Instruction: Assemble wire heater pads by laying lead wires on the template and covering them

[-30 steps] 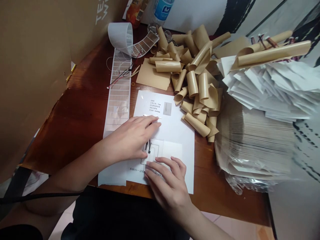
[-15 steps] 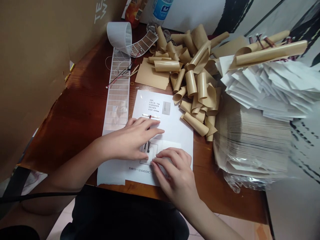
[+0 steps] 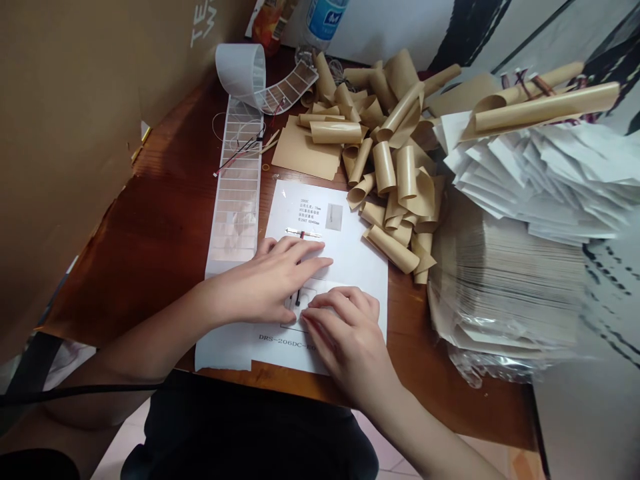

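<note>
A printed white sheet (image 3: 357,260) lies on the wooden table beneath both hands. My left hand (image 3: 273,280) rests flat on it with fingers spread, over a thin cable (image 3: 299,297) whose dark end shows below the fingers. A white connector strip (image 3: 303,233) with red and black wires sits just beyond those fingers. My right hand (image 3: 347,327) is bent over the drawn outline, thumb and index finger pinched together near my left thumb. Whatever the pinch holds, if anything, is too small to make out.
A roll of clear labels (image 3: 235,200) runs along the left, with loose wires (image 3: 240,155) on top. Rolled brown paper pieces (image 3: 384,167) are heaped behind the sheet. A tall stack of paper (image 3: 510,280) stands at right; a cardboard box (image 3: 75,133) walls the left. Bottles (image 3: 323,23) stand behind.
My right hand has shifted slightly up and left, now covering more of the drawn outline and the pale patch beside it. My left hand stays flat in nearly the same place.
</note>
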### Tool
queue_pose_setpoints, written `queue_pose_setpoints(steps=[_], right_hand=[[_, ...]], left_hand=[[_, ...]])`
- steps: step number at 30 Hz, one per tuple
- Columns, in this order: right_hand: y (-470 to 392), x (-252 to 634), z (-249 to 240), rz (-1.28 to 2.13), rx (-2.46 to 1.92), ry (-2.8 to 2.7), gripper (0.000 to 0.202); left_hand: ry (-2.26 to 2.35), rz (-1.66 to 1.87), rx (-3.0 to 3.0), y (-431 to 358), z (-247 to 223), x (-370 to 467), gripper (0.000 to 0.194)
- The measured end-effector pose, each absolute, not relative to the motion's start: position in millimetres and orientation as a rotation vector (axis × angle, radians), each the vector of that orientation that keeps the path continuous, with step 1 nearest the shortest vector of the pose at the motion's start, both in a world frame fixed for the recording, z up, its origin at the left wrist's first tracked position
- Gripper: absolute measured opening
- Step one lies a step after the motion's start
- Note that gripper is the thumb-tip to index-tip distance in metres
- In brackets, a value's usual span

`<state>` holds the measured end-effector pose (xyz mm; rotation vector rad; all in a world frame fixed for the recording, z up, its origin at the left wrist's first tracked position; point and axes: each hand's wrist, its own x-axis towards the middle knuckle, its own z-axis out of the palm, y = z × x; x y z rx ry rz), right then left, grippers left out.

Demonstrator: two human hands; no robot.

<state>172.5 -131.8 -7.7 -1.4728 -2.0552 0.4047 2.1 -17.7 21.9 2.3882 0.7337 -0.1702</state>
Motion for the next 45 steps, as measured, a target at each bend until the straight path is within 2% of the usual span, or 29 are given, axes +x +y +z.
queue_pose_setpoints(steps=[15,22,45], right_hand=[[-127.1,175.2,-5.2,0.512,-1.469,-2.1,0.013],[-123.6,181.3,-5.6,0.445,-1.556,-2.082,0.015],[-113.0,177.0,-10.1,0.526,-1.55,-2.115,0.013]], left_hand=[[0.737,-0.125,2.436,-21.9,18.9,4.3,0.081],[0.759,-0.172,2.419,-21.0,20.0,5.1,0.086],[0.696,-0.207,2.321,-14.5,26.0,2.0,0.08]])
